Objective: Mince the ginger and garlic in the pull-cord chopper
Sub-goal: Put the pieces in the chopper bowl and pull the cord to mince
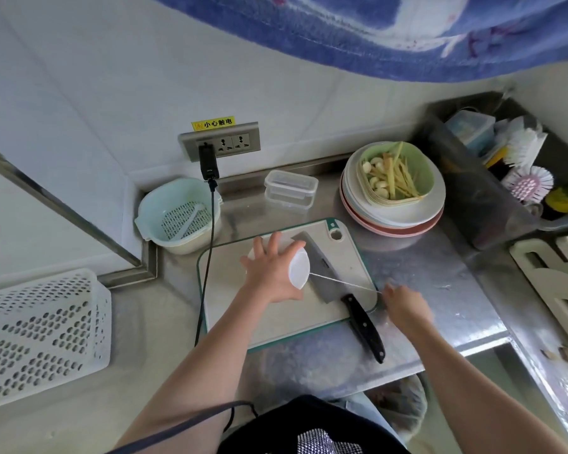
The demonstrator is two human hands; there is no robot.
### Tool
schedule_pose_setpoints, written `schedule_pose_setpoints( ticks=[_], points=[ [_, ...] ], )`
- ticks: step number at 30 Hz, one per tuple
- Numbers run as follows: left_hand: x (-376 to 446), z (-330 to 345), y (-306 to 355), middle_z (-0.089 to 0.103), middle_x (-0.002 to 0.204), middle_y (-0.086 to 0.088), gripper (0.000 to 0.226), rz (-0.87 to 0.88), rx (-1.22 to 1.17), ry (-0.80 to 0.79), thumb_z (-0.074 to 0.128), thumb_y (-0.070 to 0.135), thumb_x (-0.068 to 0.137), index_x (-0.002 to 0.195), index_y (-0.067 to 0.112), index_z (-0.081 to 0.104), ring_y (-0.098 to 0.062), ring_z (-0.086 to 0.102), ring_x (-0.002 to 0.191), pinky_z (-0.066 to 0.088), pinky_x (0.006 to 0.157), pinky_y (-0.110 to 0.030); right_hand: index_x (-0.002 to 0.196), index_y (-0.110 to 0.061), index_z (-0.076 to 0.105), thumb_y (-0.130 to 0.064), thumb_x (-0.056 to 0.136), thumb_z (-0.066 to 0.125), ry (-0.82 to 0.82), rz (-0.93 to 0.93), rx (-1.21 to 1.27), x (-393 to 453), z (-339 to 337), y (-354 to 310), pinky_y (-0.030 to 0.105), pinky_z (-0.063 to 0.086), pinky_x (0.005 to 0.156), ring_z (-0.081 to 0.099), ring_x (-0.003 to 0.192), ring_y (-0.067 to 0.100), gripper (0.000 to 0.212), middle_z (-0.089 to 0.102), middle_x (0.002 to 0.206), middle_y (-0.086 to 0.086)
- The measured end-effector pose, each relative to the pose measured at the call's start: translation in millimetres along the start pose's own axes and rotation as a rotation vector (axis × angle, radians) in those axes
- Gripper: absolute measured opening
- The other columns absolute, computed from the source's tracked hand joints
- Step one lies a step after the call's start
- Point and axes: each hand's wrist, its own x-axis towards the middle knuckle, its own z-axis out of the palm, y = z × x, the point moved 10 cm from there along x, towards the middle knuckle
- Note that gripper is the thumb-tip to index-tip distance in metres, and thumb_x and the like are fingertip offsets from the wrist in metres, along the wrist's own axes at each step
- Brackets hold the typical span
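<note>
The white pull-cord chopper [298,268] stands on the pale cutting board [348,253], tilted toward the right. My left hand [269,273] lies over its top with the fingers spread, pressing it down. A thin white cord [341,282] runs taut from the chopper's side to my right hand [404,304], which pinches the cord's end at the board's right edge. Ginger strips and garlic cloves [391,178] lie in a green dish [422,158] on stacked plates at the back right. The chopper's contents are hidden.
A cleaver [322,273] with a black handle [364,329] lies on the board under the cord. A mint colander bowl [177,217] and clear lidded box [291,190] stand behind. A white perforated basket [40,335] sits left. A black charger cable [207,257] hangs from the wall socket.
</note>
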Motion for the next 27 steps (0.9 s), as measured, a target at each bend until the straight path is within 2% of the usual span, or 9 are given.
schedule_pose_setpoints(
  ticks=[3, 6, 8, 11, 13, 15, 18, 21, 27],
  points=[
    [2, 0, 0, 0.007, 0.149, 0.003, 0.101, -0.001, 0.012, 0.005, 0.076, 0.046, 0.054, 0.136, 0.051, 0.019, -0.037, 0.006, 0.137, 0.029, 0.098, -0.057, 0.109, -0.008, 0.062, -0.036, 0.1, 0.027, 0.054, -0.137, -0.053, -14, 0, -40, 0.035, 0.045, 0.081, 0.061, 0.102, 0.035, 0.046, 0.064, 0.113, 0.02],
    [1, 0, 0, 0.005, 0.15, 0.002, 0.099, 0.006, 0.007, 0.001, 0.076, 0.045, 0.058, 0.138, 0.051, 0.018, -0.038, 0.005, 0.139, 0.029, 0.098, -0.059, 0.113, -0.01, 0.057, -0.024, 0.098, 0.036, -0.004, -0.565, -0.129, -68, 19, -151, 0.036, 0.042, 0.08, 0.059, 0.1, 0.035, 0.029, 0.061, 0.106, 0.018],
    [1, 0, -2, 0.004, 0.15, 0.002, 0.1, 0.004, 0.008, -0.009, 0.076, 0.045, 0.058, 0.138, 0.052, 0.017, -0.038, 0.005, 0.139, 0.03, 0.098, -0.059, 0.11, -0.011, 0.057, -0.024, 0.098, 0.036, 0.018, -0.652, -0.142, -78, 18, -167, 0.035, 0.042, 0.08, 0.059, 0.098, 0.035, 0.027, 0.062, 0.104, 0.017],
    [0, -1, -2, 0.007, 0.149, 0.003, 0.102, 0.01, 0.006, -0.001, 0.076, 0.045, 0.053, 0.137, 0.052, 0.018, -0.037, 0.006, 0.138, 0.029, 0.098, -0.057, 0.108, -0.011, 0.062, -0.027, 0.098, 0.033, 0.018, -0.215, -0.078, -17, 3, -67, 0.036, 0.048, 0.089, 0.061, 0.102, 0.035, 0.035, 0.065, 0.112, 0.016],
    [0, -1, -2, 0.007, 0.148, 0.003, 0.101, 0.006, 0.008, 0.003, 0.076, 0.045, 0.053, 0.136, 0.052, 0.019, -0.037, 0.006, 0.137, 0.028, 0.098, -0.056, 0.107, -0.006, 0.062, -0.03, 0.098, 0.029, 0.021, 0.016, 0.01, -5, -5, -2, 0.039, 0.049, 0.087, 0.06, 0.101, 0.035, 0.042, 0.064, 0.111, 0.019],
    [1, 0, -1, 0.007, 0.149, 0.002, 0.1, 0.007, 0.012, 0.006, 0.076, 0.044, 0.054, 0.136, 0.051, 0.019, -0.037, 0.006, 0.137, 0.029, 0.098, -0.057, 0.106, -0.005, 0.061, -0.033, 0.097, 0.026, 0.044, 0.015, 0.031, -7, -1, -4, 0.037, 0.049, 0.084, 0.061, 0.098, 0.034, 0.046, 0.064, 0.108, 0.02],
    [2, -1, 0, 0.005, 0.149, 0.001, 0.101, 0.006, 0.019, -0.008, 0.076, 0.047, 0.054, 0.136, 0.051, 0.018, -0.038, 0.006, 0.137, 0.029, 0.097, -0.058, 0.099, -0.013, 0.064, -0.029, 0.1, 0.03, -0.01, -0.299, 0.004, -36, 17, -102, 0.034, 0.045, 0.08, 0.062, 0.1, 0.036, 0.037, 0.065, 0.105, 0.021],
    [-1, 0, -3, 0.004, 0.151, 0.001, 0.102, 0.018, 0.028, -0.008, 0.077, 0.049, 0.054, 0.137, 0.052, 0.018, -0.038, 0.006, 0.138, 0.031, 0.097, -0.059, 0.099, -0.005, 0.066, -0.039, 0.102, 0.025, -0.01, -0.508, -0.05, -66, 23, -156, 0.036, 0.043, 0.08, 0.06, 0.098, 0.037, 0.054, 0.065, 0.102, 0.021],
    [0, 0, -3, 0.007, 0.149, 0.003, 0.103, 0.011, 0.029, 0.01, 0.077, 0.048, 0.051, 0.136, 0.052, 0.019, -0.036, 0.009, 0.136, 0.031, 0.098, -0.056, 0.111, -0.004, 0.061, -0.033, 0.099, 0.023, 0.033, 0.085, 0.066, -11, 5, 1, 0.038, 0.045, 0.084, 0.059, 0.1, 0.037, 0.05, 0.062, 0.113, 0.024]
  ],
)
